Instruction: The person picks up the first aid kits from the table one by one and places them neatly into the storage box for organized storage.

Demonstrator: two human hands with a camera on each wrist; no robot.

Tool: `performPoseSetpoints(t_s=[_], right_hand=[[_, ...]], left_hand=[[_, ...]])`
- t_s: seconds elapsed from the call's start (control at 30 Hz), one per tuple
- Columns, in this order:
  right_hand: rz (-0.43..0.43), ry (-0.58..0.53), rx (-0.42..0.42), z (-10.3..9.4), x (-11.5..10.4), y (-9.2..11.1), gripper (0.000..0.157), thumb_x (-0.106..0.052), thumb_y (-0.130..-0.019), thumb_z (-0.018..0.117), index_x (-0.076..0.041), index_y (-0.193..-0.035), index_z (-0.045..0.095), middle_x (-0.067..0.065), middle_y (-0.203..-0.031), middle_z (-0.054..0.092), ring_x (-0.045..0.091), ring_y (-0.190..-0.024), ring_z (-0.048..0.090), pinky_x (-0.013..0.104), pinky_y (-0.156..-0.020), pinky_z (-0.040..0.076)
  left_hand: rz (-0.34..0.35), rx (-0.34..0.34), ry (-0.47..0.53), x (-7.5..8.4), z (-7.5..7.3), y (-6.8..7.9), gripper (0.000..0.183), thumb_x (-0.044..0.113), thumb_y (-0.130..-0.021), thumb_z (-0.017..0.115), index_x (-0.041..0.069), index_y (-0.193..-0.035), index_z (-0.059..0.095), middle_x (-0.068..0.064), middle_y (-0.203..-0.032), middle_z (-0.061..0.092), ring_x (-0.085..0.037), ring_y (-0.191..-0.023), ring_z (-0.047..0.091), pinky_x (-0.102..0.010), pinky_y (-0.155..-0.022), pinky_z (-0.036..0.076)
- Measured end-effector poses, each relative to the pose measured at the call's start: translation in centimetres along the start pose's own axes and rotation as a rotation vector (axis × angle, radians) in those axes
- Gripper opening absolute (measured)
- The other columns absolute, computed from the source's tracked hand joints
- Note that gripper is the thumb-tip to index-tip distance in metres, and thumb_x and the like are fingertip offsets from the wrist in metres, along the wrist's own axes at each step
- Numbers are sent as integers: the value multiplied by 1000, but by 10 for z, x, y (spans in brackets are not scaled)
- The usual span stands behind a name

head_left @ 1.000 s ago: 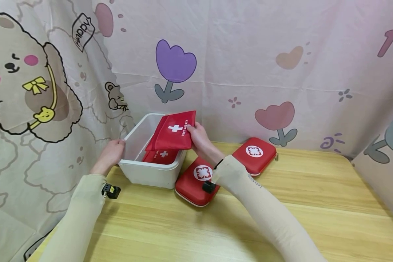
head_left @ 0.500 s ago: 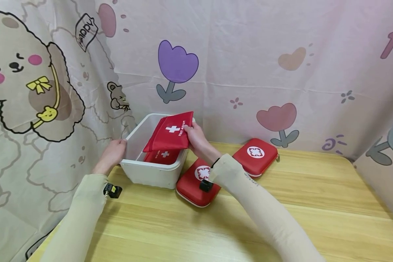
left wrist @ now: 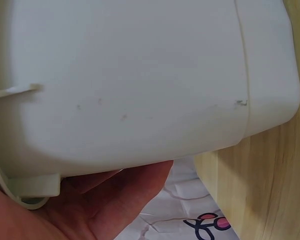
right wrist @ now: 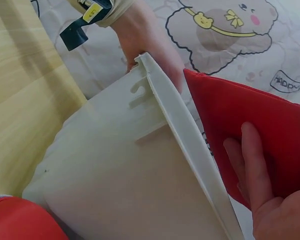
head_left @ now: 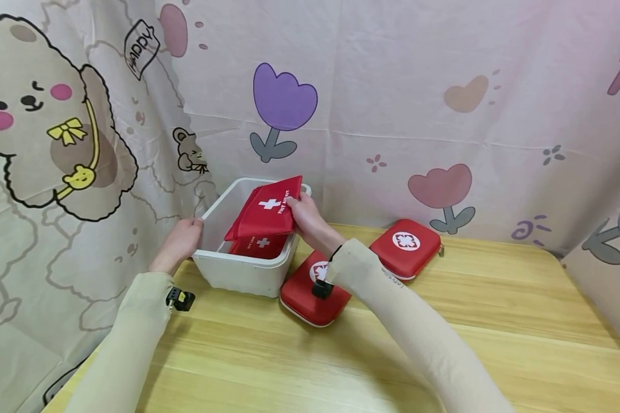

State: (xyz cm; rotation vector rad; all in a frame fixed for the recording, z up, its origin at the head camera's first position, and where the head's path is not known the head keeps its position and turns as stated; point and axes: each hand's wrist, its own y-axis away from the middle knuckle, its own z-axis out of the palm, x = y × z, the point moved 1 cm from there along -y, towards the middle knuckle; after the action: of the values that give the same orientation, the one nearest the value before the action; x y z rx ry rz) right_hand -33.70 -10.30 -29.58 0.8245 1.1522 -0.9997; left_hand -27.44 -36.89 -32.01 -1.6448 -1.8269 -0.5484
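My right hand (head_left: 310, 218) pinches a flat red first aid pouch (head_left: 263, 215) by its right side, thumb on top, fingers spread under it in the right wrist view. The pouch is tilted over the open top of a white plastic bin (head_left: 237, 275), its white cross and lettering facing up. Inside the bin lies another red pouch (head_left: 258, 246), partly hidden beneath the held one. My left hand (head_left: 181, 241) grips the bin's left rim; in the left wrist view its fingers (left wrist: 135, 195) curl below the rim along the outer wall.
Two red hard-shell cases with white round emblems are on the wooden table (head_left: 268, 361). The near case (head_left: 310, 304) sits right beside the bin, under my right wrist; the far case (head_left: 407, 246) is farther right. A patterned curtain (head_left: 361, 115) closes the back and left.
The held pouch has shifted slightly left and tilted a little more over the bin. My left hand keeps its grip on the rim; the whole view has drifted slightly.
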Motion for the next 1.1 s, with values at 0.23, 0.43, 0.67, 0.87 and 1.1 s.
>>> performPoseSetpoints(t_s=[0.23, 0.43, 0.67, 0.87, 1.1], right_hand=[[23, 20, -17, 5, 1, -4, 44, -22, -103, 51, -11, -143, 37, 9, -130, 55, 24, -110, 61, 37, -81, 56], [27, 38, -16, 7, 3, -5, 43, -22, -103, 51, -12, -142, 37, 9, -130, 54, 24, -111, 60, 37, -80, 56], [21, 48, -31, 10, 5, -9, 45, -22, -103, 51, -10, -144, 35, 9, -129, 55, 24, -110, 61, 36, -80, 56], [9, 63, -44, 13, 6, -12, 45, -21, -103, 50, -9, -143, 34, 9, -128, 55, 24, -108, 62, 38, -79, 56], [2, 113, -42, 16, 4, -13, 44, -21, -103, 50, -10, -142, 32, 10, -130, 53, 25, -109, 60, 37, -77, 57]], left_hand=[[-6, 5, -1, 1, 1, 1, 59, 31, -106, 16, -12, -121, 53, -30, -116, 55, -36, -94, 57, -34, -64, 50], [12, 32, -32, 1, 0, -1, 57, 29, -105, 16, -12, -114, 56, -29, -111, 57, -35, -93, 56, -35, -69, 45], [6, 29, -18, 0, 0, 0, 58, 30, -106, 16, -12, -117, 55, -29, -113, 57, -35, -93, 57, -35, -66, 48], [-4, 23, -9, 1, 1, 2, 58, 31, -106, 16, -11, -117, 54, -29, -117, 56, -36, -97, 56, -38, -71, 48], [8, 32, -18, 2, 0, 1, 57, 29, -106, 16, -12, -112, 55, -31, -115, 57, -37, -97, 56, -41, -74, 47]])
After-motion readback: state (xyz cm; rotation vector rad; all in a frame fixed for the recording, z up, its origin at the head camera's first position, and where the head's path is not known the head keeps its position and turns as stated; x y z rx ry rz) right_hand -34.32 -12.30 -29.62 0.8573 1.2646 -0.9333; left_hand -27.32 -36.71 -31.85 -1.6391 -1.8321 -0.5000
